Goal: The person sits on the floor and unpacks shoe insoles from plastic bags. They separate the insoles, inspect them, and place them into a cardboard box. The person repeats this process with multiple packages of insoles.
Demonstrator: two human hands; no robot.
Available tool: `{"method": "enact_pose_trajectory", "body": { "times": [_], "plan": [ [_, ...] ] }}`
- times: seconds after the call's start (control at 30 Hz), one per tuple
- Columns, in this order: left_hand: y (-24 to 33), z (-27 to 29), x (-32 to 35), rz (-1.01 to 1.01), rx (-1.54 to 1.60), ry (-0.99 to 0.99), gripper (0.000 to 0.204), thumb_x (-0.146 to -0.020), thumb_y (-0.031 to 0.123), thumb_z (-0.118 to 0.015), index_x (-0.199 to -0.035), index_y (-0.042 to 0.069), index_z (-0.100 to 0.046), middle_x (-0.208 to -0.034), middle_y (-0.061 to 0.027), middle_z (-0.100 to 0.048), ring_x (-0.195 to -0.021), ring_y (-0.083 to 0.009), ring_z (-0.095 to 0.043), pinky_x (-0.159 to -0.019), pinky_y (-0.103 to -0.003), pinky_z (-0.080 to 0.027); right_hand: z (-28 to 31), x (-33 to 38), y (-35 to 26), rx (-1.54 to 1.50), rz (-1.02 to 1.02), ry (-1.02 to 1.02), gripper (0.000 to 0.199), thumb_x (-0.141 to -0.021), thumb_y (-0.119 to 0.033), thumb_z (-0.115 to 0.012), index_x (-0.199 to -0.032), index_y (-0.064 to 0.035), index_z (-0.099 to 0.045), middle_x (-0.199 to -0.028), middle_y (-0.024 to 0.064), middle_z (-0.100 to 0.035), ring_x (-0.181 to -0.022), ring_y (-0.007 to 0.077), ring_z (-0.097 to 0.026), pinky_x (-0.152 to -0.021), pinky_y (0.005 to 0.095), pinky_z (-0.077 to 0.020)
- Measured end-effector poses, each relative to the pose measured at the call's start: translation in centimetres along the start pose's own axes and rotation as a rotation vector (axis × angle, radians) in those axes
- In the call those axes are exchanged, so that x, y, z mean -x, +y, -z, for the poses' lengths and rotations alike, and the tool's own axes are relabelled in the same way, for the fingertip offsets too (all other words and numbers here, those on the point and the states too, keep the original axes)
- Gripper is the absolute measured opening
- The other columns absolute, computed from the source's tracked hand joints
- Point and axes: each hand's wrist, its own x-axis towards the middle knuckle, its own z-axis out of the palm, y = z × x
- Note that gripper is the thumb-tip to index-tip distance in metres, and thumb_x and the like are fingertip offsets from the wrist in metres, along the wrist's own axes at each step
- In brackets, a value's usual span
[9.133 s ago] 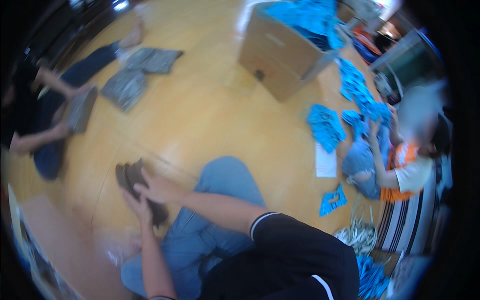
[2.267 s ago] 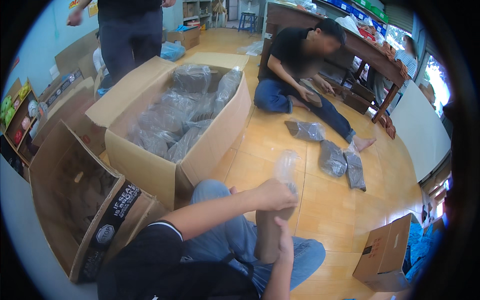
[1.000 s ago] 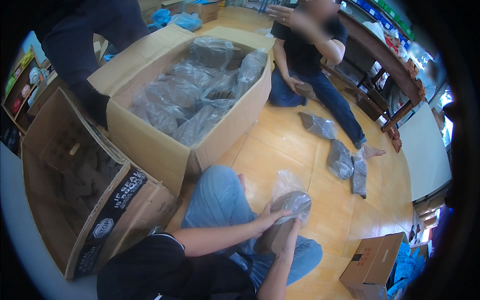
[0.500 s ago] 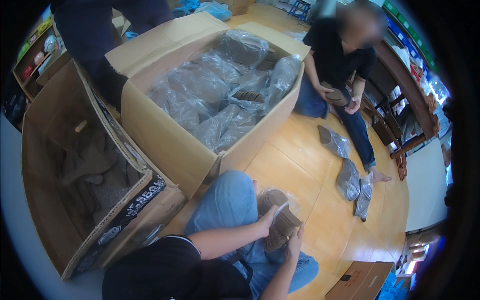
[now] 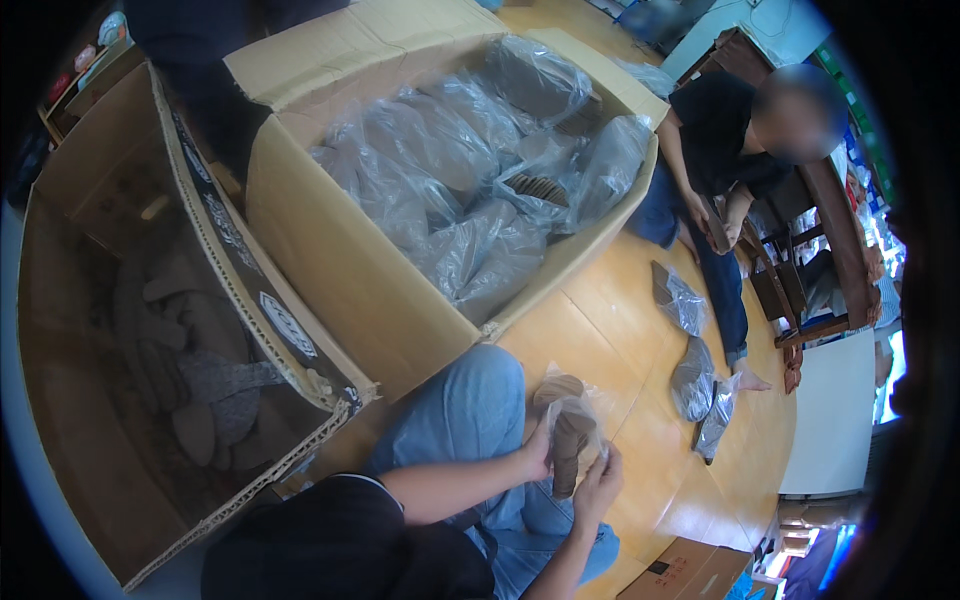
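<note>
i see brown stack [image 5: 568,462] at five o'clock, partly in clear bag [image 5: 596,432]; left hand [image 5: 538,452] grips side, right hand [image 5: 598,484] seems pinching bag's edge. i'd worry: uneven tug could split film.

Strong light reaches you from the right, where a bright opening [image 5: 893,372] burns out to white with a bluish fringe lower down, leaving glare on the floor [image 5: 695,510] and highlights on the plastic bags [image 5: 480,250]. Your left hand [image 5: 539,452] and right hand [image 5: 598,486] are adequately lit though slightly soft, while the inside of the left-hand box [image 5: 75,340] sinks into shadow. Your fisheye view bows straight edges and fades to black around the rim, and a heavy blur covers the co-worker's head [image 5: 798,112].
</note>
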Motion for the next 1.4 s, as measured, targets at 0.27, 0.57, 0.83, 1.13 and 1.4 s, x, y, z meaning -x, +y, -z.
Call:
{"method": "enact_pose_trajectory", "body": {
  "times": [0.27,0.57,0.83,1.13,1.4],
  "plan": [
    [-0.1,-2.4,2.2,-0.040,-0.096,-0.240,0.066,-0.092,0.067,-0.039,-0.127,0.014,-0.056,-0.124,-0.0043,-0.062,-0.112,-0.0206,-0.059,-0.097,-0.038,-0.048,0.1,0.6,-4.0,-0.128,0.393,0.278,0.021,-0.098,-0.009,-0.048,-0.110,0.0038,-0.059,-0.097,0.0119,-0.065,-0.083,0.0181,-0.061,-0.074,0.0319,-0.0488],
    [-0.3,0.2,0.7,-0.214,-0.383,-0.361,0.071,-0.094,0.056,-0.044,-0.144,0.007,-0.037,-0.136,-0.0165,-0.051,-0.125,-0.0288,-0.050,-0.107,-0.041,-0.041,2.5,3.0,-6.8,-0.379,0.147,0.015,0.016,-0.096,-0.006,-0.050,-0.108,-0.0002,-0.059,-0.088,-0.0015,-0.051,-0.065,0.0013,-0.040,-0.058,0.0170,-0.0311],
    [0.7,1.6,0.2,-0.047,-0.057,-0.376,0.062,-0.092,0.050,-0.045,-0.134,0.005,-0.043,-0.129,-0.0123,-0.051,-0.119,-0.0244,-0.051,-0.103,-0.039,-0.042,3.6,4.8,-7.5,-0.306,0.159,-0.204,0.010,-0.088,-0.004,-0.062,-0.097,-0.0024,-0.063,-0.093,0.0093,-0.055,-0.092,0.0220,-0.054,-0.086,0.0324,-0.0423],
    [1.8,-0.5,2.4,-0.352,-0.284,-0.157,0.054,-0.089,0.043,-0.049,-0.128,0.006,-0.045,-0.120,-0.0110,-0.054,-0.111,-0.0247,-0.055,-0.097,-0.039,-0.046,3.7,8.3,-7.5,-0.753,-0.092,-0.317,0.014,-0.098,-0.009,-0.049,-0.108,-0.0018,-0.057,-0.114,0.0155,-0.064,-0.097,0.0148,-0.060,-0.086,0.0306,-0.0473],
    [0.9,-3.2,4.5,-0.517,-0.473,-0.115,0.047,-0.087,0.037,-0.052,-0.123,0.008,-0.046,-0.112,-0.0099,-0.057,-0.105,-0.0249,-0.058,-0.092,-0.039,-0.049,4.5,9.3,-6.1,-0.741,0.056,-0.567,0.029,-0.094,-0.001,-0.049,-0.122,-0.0005,-0.054,-0.117,0.0107,-0.063,-0.123,0.0216,-0.053,-0.099,0.0341,-0.0439]
  ]
}}
